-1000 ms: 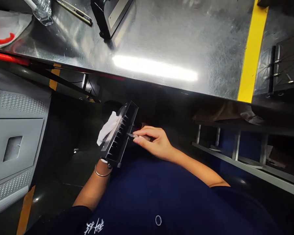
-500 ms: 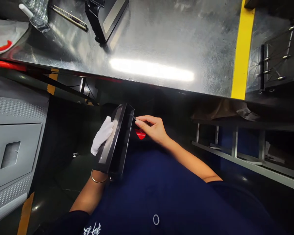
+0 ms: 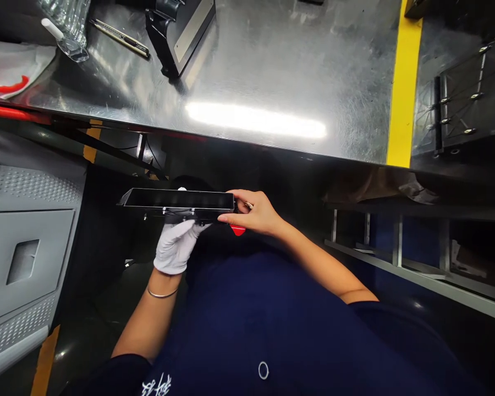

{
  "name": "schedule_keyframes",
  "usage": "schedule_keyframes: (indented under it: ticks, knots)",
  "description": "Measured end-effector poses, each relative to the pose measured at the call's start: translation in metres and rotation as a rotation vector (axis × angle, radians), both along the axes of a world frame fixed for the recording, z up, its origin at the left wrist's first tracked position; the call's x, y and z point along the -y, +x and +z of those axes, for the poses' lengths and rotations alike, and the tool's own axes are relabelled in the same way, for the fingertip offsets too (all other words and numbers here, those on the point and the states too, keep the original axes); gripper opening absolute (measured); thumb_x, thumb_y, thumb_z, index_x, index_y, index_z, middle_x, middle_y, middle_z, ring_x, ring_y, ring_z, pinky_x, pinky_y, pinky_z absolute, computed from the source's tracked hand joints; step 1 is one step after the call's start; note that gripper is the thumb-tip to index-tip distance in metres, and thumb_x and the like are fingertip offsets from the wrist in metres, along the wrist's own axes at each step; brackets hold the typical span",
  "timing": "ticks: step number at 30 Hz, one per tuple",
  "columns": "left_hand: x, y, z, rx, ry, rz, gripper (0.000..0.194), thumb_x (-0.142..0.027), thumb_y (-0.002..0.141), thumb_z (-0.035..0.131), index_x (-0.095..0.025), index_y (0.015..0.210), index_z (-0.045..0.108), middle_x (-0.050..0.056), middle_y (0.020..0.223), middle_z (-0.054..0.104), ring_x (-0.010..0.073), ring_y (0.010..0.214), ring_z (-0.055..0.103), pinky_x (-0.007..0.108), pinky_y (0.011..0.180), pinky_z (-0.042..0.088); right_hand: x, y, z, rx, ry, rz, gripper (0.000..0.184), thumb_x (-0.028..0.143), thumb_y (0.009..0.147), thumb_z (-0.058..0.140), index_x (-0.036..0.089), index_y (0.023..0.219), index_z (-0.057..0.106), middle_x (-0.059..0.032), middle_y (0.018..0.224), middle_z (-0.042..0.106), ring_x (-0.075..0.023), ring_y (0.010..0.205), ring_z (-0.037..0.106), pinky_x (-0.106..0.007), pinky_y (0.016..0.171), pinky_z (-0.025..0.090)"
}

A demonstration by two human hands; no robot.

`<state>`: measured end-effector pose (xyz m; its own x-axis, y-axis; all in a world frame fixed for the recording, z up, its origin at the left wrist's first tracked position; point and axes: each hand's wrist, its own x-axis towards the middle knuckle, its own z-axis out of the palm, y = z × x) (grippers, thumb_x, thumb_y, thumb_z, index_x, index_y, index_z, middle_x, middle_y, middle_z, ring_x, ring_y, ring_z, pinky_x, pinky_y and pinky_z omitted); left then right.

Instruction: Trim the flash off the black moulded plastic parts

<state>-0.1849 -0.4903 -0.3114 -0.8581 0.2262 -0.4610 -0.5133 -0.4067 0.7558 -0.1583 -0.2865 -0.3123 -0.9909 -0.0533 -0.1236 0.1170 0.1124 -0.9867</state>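
A long black housing, shaped like a shallow open channel with several small studs along its lower edge, is held level in front of my body. My left hand, in a white glove, grips it from below near the middle, and one white fingertip shows above the far edge. My bare right hand pinches the right end between thumb and fingers. A small light-coloured object peeks out among the right fingers, too small to name. Just under that hand shows a red patch.
Ahead runs a metal workbench with a yellow strip. On it lie another black housing, a craft knife and a clear plastic bag. A grey cabinet stands left; a metal rack is at right.
The black housing has turned from steeply tilted to level, its left end swinging up and outward. My left hand now holds it from below, and my right hand has closed on its right end.
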Motion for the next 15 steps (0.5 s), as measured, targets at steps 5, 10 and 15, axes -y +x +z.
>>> schedule_keyframes:
  ticks: [5, 10, 15]
  knots:
    - [-0.027, -0.012, 0.003, 0.058, 0.027, 0.174, 0.033, -0.046, 0.075, 0.076, -0.023, 0.099, 0.070, 0.005, 0.119, 0.069, 0.0265, 0.122, 0.059, 0.044, 0.105, 0.049, 0.027, -0.005, -0.005, -0.091, 0.178, -0.075, 0.044, 0.050, 0.076, 0.074, 0.021, 0.108, 0.067, -0.0040, 0.093, 0.069, -0.0170, 0.077, 0.064, -0.027, 0.068, 0.046]
    - [-0.048, -0.026, 0.002, -0.232, -0.177, 0.432, 0.054, -0.023, 0.068, 0.081, -0.032, 0.116, 0.058, -0.001, 0.128, 0.061, 0.0215, 0.121, 0.059, 0.039, 0.105, 0.049, 0.029, 0.001, -0.006, 0.077, 0.278, -0.147, 0.041, 0.053, 0.089, 0.057, 0.023, 0.118, 0.057, -0.0012, 0.087, 0.065, -0.0162, 0.076, 0.061, -0.029, 0.071, 0.045]
    - [-0.059, -0.024, 0.000, -0.416, -0.368, 0.630, 0.085, -0.025, 0.061, 0.087, -0.037, 0.128, 0.037, -0.002, 0.145, 0.044, 0.0194, 0.133, 0.048, 0.039, 0.115, 0.039, 0.034, 0.008, -0.012, 0.048, -0.087, -0.208, 0.031, 0.049, 0.091, 0.053, 0.020, 0.098, 0.059, -0.0002, 0.080, 0.060, -0.0119, 0.070, 0.054, -0.026, 0.066, 0.044]
